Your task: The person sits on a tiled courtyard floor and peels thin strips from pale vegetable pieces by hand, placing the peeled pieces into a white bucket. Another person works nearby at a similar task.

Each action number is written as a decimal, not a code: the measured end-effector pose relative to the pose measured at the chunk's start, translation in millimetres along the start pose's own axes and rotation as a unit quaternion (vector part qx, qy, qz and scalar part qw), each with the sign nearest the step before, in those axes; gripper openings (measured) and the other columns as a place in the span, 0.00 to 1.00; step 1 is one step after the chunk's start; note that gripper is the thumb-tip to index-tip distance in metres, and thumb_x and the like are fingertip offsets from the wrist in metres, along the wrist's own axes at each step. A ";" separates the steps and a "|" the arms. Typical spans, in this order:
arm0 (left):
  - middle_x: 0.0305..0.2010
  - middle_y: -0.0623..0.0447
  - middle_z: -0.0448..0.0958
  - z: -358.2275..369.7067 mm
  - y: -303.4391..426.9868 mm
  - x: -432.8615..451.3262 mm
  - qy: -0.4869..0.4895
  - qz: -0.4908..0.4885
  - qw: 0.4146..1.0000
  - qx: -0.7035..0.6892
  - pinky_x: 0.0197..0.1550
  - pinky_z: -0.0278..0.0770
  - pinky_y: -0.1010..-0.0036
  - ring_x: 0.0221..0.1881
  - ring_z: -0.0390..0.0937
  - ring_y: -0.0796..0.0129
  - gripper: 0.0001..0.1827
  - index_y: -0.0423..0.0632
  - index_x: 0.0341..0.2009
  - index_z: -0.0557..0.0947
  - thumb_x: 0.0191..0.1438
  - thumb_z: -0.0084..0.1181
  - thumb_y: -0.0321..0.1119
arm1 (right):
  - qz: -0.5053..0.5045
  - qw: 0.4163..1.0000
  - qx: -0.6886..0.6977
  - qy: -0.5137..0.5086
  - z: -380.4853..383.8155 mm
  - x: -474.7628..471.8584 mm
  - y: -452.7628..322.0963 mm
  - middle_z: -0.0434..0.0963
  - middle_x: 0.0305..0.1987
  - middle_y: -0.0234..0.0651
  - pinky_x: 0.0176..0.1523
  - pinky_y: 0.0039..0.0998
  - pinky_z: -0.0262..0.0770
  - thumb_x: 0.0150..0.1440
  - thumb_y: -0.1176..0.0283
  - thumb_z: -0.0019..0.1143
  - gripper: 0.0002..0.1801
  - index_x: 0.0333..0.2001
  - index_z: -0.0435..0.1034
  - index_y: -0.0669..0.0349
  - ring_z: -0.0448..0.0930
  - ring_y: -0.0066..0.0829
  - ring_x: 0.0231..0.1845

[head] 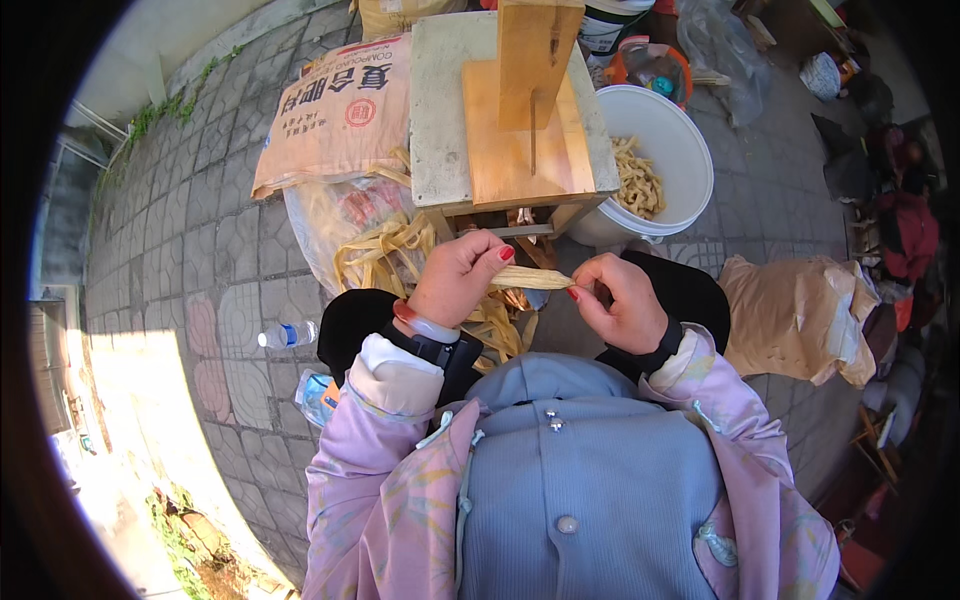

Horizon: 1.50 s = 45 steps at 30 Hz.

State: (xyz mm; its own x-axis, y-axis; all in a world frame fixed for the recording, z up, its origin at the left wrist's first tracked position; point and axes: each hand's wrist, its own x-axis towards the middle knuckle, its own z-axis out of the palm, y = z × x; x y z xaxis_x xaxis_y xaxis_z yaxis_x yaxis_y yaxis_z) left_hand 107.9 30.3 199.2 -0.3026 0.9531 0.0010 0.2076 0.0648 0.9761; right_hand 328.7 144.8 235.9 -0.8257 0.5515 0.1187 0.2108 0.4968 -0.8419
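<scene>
Between my hands, above my lap, stretches a pale yellow flat strip [531,277] that looks like dried plant fibre or husk. My left hand [463,276] grips its wider end, with the thumb on top. The narrow right end is pinched between the thumb and forefinger of my right hand [616,300]. More yellow strips [390,244] lie in a loose heap to the left and below my hands. Just beyond stands a small table [442,112], bearing a wooden board [487,169] with an upright wood block [536,67].
Right of the table, a white bucket [701,165] holds many short knotted yellow pieces [637,180]. A printed fertilizer sack [345,112] lies to the left. A plastic bottle [289,334] rests on the paving, and a crumpled brown bag [795,319] lies at right.
</scene>
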 end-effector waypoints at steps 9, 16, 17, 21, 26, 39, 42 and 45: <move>0.23 0.64 0.71 -14.6 27.8 53.2 0.055 -0.058 0.992 -0.099 0.27 0.62 0.83 0.26 0.62 0.85 0.09 0.42 0.32 0.80 0.62 0.57 0.34 | -0.126 0.984 -0.103 0.075 -26.6 85.9 -5.4 0.73 0.32 0.40 0.33 0.35 0.73 0.52 0.80 0.57 0.07 0.36 0.70 0.61 0.77 0.42 0.31; 0.29 0.37 0.79 -24.9 28.1 95.4 0.190 -0.067 0.953 0.225 0.36 0.75 0.56 0.35 0.78 0.39 0.15 0.43 0.34 0.81 0.55 0.59 0.43 | -0.134 0.966 -0.212 0.062 -31.0 124.5 35.6 0.74 0.35 0.42 0.38 0.40 0.74 0.55 0.76 0.57 0.05 0.35 0.69 0.60 0.77 0.46 0.35; 0.24 0.43 0.79 -28.0 25.8 85.2 0.194 -0.065 0.957 0.204 0.31 0.74 0.63 0.27 0.79 0.52 0.13 0.41 0.32 0.80 0.57 0.59 0.40 | -0.092 0.970 -0.212 0.074 -40.0 117.4 37.6 0.76 0.37 0.42 0.41 0.41 0.74 0.55 0.76 0.56 0.07 0.39 0.71 0.60 0.78 0.45 0.38; 0.22 0.63 0.68 -18.3 15.0 36.3 0.096 -0.041 0.992 -0.066 0.28 0.63 0.81 0.26 0.61 0.82 0.11 0.40 0.31 0.78 0.63 0.55 0.33 | -0.124 0.923 -0.330 0.156 -70.9 95.6 17.8 0.75 0.55 0.47 0.57 0.46 0.68 0.50 0.77 0.61 0.25 0.54 0.69 0.64 0.74 0.49 0.56; 0.29 0.64 0.71 4.5 14.1 0.5 -0.124 -0.194 0.933 -0.277 0.32 0.64 0.85 0.28 0.65 0.82 0.08 0.45 0.40 0.77 0.65 0.51 0.35 | -0.304 0.927 -0.216 -0.038 -2.8 37.4 -19.8 0.75 0.49 0.41 0.54 0.37 0.72 0.49 0.73 0.59 0.19 0.47 0.71 0.64 0.76 0.40 0.51; 0.36 0.50 0.79 5.7 6.7 -25.7 -0.038 -0.091 0.849 -0.519 0.42 0.72 0.73 0.36 0.75 0.68 0.14 0.39 0.49 0.77 0.61 0.53 0.32 | -0.292 0.941 -0.030 -0.168 20.2 13.4 -7.6 0.74 0.30 0.39 0.38 0.39 0.71 0.51 0.78 0.55 0.17 0.47 0.69 0.58 0.76 0.43 0.32; 0.49 0.49 0.80 14.8 13.9 -24.1 -0.052 0.047 0.997 -0.041 0.54 0.71 0.70 0.51 0.76 0.63 0.21 0.41 0.57 0.76 0.58 0.46 0.19 | -0.193 0.971 0.078 -0.122 30.8 2.2 1.8 0.74 0.31 0.40 0.39 0.39 0.72 0.53 0.77 0.54 0.12 0.43 0.70 0.59 0.77 0.44 0.34; 0.52 0.48 0.78 26.8 9.0 -20.1 -0.044 0.209 0.943 0.256 0.55 0.70 0.71 0.52 0.75 0.61 0.22 0.42 0.55 0.77 0.56 0.45 0.18 | -0.182 0.980 0.015 -0.083 31.5 0.2 11.1 0.74 0.31 0.40 0.39 0.39 0.71 0.53 0.76 0.55 0.08 0.39 0.69 0.60 0.76 0.44 0.34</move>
State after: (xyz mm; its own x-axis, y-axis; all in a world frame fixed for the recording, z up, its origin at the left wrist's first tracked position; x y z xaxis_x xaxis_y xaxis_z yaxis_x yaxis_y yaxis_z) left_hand 140.8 19.7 202.1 -0.0214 0.9461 0.3232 0.7206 -0.2095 0.6609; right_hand 314.4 129.4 209.9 -0.9176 0.2239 0.3285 -0.1262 0.6195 -0.7748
